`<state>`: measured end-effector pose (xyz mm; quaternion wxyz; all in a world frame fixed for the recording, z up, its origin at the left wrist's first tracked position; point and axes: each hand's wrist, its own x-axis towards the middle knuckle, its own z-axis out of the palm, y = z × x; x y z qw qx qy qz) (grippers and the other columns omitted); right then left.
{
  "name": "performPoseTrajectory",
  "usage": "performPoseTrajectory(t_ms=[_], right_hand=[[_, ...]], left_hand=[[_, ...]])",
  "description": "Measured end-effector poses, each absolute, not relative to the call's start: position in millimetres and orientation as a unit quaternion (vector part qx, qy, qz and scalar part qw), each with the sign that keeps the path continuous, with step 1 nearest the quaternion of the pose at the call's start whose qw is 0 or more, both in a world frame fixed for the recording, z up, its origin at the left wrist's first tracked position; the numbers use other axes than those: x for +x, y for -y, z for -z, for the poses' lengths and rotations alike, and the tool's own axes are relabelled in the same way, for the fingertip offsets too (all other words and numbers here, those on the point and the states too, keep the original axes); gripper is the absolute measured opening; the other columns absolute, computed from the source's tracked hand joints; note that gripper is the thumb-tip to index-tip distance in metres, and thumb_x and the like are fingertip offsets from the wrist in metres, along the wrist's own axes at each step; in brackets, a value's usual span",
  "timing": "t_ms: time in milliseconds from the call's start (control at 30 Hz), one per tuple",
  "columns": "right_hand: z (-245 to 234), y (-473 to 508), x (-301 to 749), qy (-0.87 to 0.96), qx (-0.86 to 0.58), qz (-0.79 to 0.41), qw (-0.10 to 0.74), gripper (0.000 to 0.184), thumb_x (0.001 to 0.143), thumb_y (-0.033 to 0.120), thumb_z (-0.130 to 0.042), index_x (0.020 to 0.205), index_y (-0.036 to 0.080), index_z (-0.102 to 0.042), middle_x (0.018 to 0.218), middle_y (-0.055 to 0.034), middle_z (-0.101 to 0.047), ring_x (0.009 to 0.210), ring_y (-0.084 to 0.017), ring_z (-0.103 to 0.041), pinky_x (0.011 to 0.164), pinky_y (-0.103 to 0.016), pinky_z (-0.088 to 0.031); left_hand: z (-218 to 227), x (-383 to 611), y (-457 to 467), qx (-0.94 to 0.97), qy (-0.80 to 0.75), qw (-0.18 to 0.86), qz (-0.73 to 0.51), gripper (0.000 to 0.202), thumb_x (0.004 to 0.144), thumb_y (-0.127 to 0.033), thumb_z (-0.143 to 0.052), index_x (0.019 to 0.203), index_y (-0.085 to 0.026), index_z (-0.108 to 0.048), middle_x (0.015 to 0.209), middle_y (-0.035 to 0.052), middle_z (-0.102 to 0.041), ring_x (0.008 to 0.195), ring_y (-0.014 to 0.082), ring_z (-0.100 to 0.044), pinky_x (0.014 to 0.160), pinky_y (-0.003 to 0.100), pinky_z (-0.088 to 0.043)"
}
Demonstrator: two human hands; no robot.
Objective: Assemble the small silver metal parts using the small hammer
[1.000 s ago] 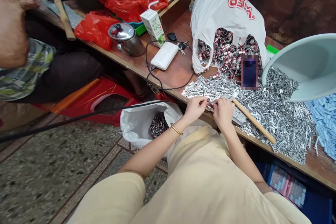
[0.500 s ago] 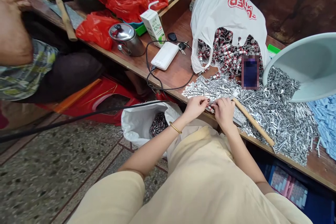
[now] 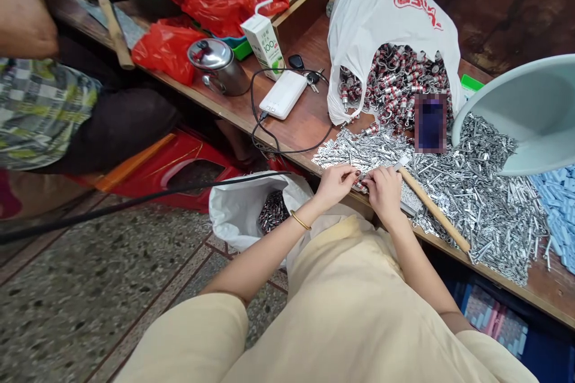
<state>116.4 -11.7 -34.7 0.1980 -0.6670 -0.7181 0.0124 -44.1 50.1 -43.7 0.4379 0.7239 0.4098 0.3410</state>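
My left hand [image 3: 338,184] is closed in a pinch at the table's front edge. Beside it, my right hand [image 3: 385,190] is closed too, its fingertips pointing toward the left hand. A small red-and-silver metal piece [image 3: 360,185] shows between the fingertips of both hands, partly hidden by them. Right of my right hand lies a hammer with a wooden handle [image 3: 433,208], over a flat metal block [image 3: 409,201]. Loose silver metal parts [image 3: 480,209] are heaped behind and to the right of the hands.
A white plastic bag [image 3: 359,18] spills red-and-silver pieces. Behind the heap tilts a grey basin [image 3: 534,108]. A power bank [image 3: 283,94], a drink carton [image 3: 263,45] and a steel cup [image 3: 220,69] stand leftward. An open white sack [image 3: 229,209] sits below; another person's arm [image 3: 27,12] is at left.
My hands stay almost in place, with only slight finger movement around the small piece. The view has shifted a little. At left, the other person's arm has moved slightly.
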Motion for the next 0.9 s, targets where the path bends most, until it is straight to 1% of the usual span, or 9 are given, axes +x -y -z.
performPoseTrajectory(t_ms=[133,267,333,400,467,500,600,733,900], right_hand=[[34.8,13.0,115.7,0.721,-0.654,-0.019,0.227,0.015,0.102,0.023,-0.050,0.094,0.020,-0.063,0.104,-0.0093,-0.070,0.093,-0.025,-0.052,0.080,-0.037,-0.030],[26.8,12.8,110.0,0.701,-0.667,-0.062,0.246,0.014,0.099,0.020,-0.047,0.094,0.019,-0.061,0.105,-0.0112,-0.068,0.098,-0.026,-0.055,0.082,-0.038,-0.035],[20.6,11.6,110.3,0.681,-0.661,-0.113,0.295,0.013,0.095,0.018,-0.046,0.091,0.021,-0.058,0.103,-0.0105,-0.068,0.099,-0.026,-0.057,0.085,-0.038,-0.039],[13.9,10.1,115.3,0.642,-0.640,-0.187,0.378,0.011,0.095,0.020,-0.045,0.092,0.022,-0.055,0.102,-0.0093,-0.067,0.097,-0.024,-0.060,0.085,-0.038,-0.045],[7.4,8.5,125.0,0.595,-0.613,-0.273,0.442,0.011,0.098,0.027,-0.043,0.095,0.023,-0.053,0.097,-0.0073,-0.067,0.088,-0.021,-0.062,0.081,-0.036,-0.049],[4.2,7.5,131.1,0.579,-0.602,-0.312,0.453,0.011,0.099,0.030,-0.043,0.096,0.024,-0.053,0.094,-0.0058,-0.067,0.083,-0.019,-0.062,0.078,-0.035,-0.050],[-4.7,2.8,149.0,0.597,-0.587,-0.366,0.406,0.010,0.096,0.030,-0.050,0.096,0.023,-0.058,0.088,-0.0030,-0.067,0.078,-0.018,-0.060,0.075,-0.033,-0.050],[-16.6,-10.3,158.2,0.714,-0.542,-0.334,0.292,0.014,0.091,0.017,-0.054,0.088,0.021,-0.067,0.092,-0.0041,-0.070,0.089,-0.019,-0.063,0.083,-0.033,-0.047],[-19.8,-29.3,146.1,0.776,-0.522,-0.306,0.178,0.018,0.087,0.007,-0.056,0.091,0.021,-0.068,0.093,-0.0037,-0.072,0.088,-0.018,-0.064,0.080,-0.029,-0.045]], left_hand=[[41.3,-40.5,-43.3,0.711,-0.439,0.429,-0.343,0.025,0.090,-0.024,-0.052,0.071,-0.016,-0.065,0.072,0.0021,-0.066,0.070,0.0148,-0.056,0.070,0.027,-0.041],[39.5,-37.0,-46.5,0.700,-0.477,0.434,-0.306,0.023,0.085,-0.022,-0.052,0.065,-0.016,-0.063,0.064,-0.0002,-0.060,0.063,0.0132,-0.050,0.063,0.026,-0.036],[39.8,-37.4,-54.3,0.700,-0.473,0.451,-0.288,0.024,0.083,-0.022,-0.052,0.061,-0.016,-0.060,0.058,-0.0018,-0.054,0.059,0.0120,-0.045,0.060,0.025,-0.033],[40.8,-39.3,-64.4,0.703,-0.461,0.473,-0.265,0.026,0.083,-0.024,-0.053,0.058,-0.016,-0.058,0.055,-0.0027,-0.050,0.057,0.0113,-0.042,0.057,0.024,-0.031],[42.2,-41.8,-74.1,0.709,-0.446,0.491,-0.239,0.026,0.081,-0.024,-0.053,0.057,-0.016,-0.058,0.053,-0.0028,-0.049,0.056,0.0111,-0.042,0.056,0.024,-0.030],[43.0,-43.0,-78.0,0.713,-0.440,0.495,-0.229,0.025,0.080,-0.024,-0.053,0.057,-0.016,-0.059,0.053,-0.0027,-0.049,0.056,0.0111,-0.042,0.056,0.024,-0.031],[45.3,-45.1,-84.9,0.721,-0.423,0.508,-0.206,0.024,0.078,-0.023,-0.052,0.056,-0.016,-0.057,0.052,-0.0029,-0.049,0.055,0.0108,-0.043,0.055,0.023,-0.032],[47.2,-44.3,-86.6,0.710,-0.419,0.534,-0.187,0.022,0.078,-0.026,-0.053,0.059,-0.016,-0.057,0.052,-0.0033,-0.050,0.054,0.0106,-0.046,0.054,0.022,-0.033],[41.8,-42.2,-88.4,0.730,-0.423,0.506,-0.182,0.029,0.080,-0.031,-0.055,0.056,-0.016,-0.056,0.052,-0.0021,-0.051,0.054,0.0109,-0.045,0.053,0.023,-0.029]])
